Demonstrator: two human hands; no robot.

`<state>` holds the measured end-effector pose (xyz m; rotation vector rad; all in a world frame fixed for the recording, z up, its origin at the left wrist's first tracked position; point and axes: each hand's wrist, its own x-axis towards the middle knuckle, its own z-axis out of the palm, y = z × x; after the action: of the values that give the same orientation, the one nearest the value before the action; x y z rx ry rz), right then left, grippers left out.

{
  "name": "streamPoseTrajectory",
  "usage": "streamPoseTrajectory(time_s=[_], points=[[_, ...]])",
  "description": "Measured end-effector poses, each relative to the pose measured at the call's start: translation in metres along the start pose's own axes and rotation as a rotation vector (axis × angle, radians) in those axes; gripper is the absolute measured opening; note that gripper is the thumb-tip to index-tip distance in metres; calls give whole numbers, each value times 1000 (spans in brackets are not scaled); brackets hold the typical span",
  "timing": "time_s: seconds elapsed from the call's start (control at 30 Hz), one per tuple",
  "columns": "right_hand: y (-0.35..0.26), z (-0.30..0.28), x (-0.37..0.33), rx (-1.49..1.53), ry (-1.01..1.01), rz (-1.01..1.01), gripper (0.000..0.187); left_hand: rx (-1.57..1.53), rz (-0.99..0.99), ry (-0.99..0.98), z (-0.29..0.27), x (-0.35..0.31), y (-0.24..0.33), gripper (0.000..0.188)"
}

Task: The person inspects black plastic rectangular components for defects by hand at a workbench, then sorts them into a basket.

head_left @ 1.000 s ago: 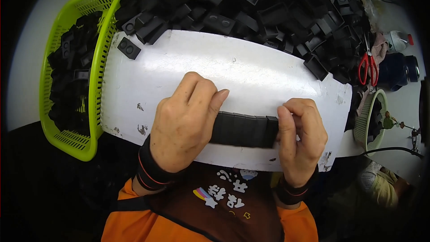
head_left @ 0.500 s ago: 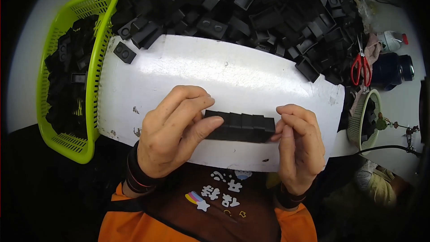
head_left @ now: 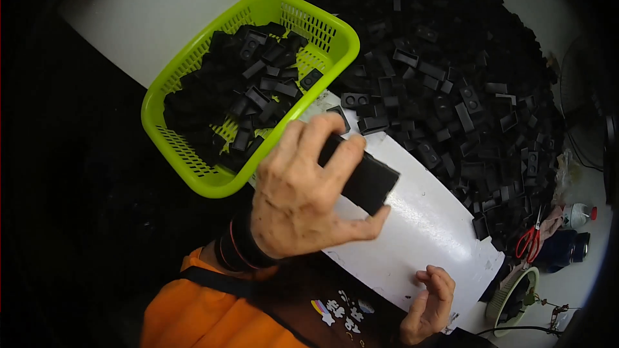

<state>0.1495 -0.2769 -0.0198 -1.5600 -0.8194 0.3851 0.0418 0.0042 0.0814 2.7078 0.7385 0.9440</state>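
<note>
My left hand (head_left: 309, 187) is closed around a short row of black rectangular plastic pieces (head_left: 367, 182), raised above the white board close to the green basket's near side. The fingers hide part of the row, so I cannot tell how many pieces are in it. The bright green slotted basket (head_left: 222, 187) holds a heap of similar black pieces (head_left: 251, 90). Low over the near right end of the white board (head_left: 425, 212), my right hand (head_left: 431, 309) has its fingers curved and apart, with nothing in them.
A large pile of black pieces (head_left: 451, 90) spreads behind the board. One loose piece (head_left: 338, 118) lies beside the basket. At the right are red-handled scissors (head_left: 529, 245), a dark blue bottle (head_left: 561, 251), a clear bottle with a red cap (head_left: 576, 216) and a pale small basket (head_left: 493, 306).
My left hand has closed on the row of black pieces and carried it left and up toward the green basket. My right hand is apart from the row. The view has swung left.
</note>
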Motion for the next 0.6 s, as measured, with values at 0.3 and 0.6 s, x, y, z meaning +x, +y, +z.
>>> streamPoseTrajectory(time_s=[0.3,0.6], points=[[-50,79,50,-767,-759,-445,58,101,94,87,1,33,-42,75],[-18,-28,34,-1218,-239,78,85,-132,92,-334,152,157,-7,128]])
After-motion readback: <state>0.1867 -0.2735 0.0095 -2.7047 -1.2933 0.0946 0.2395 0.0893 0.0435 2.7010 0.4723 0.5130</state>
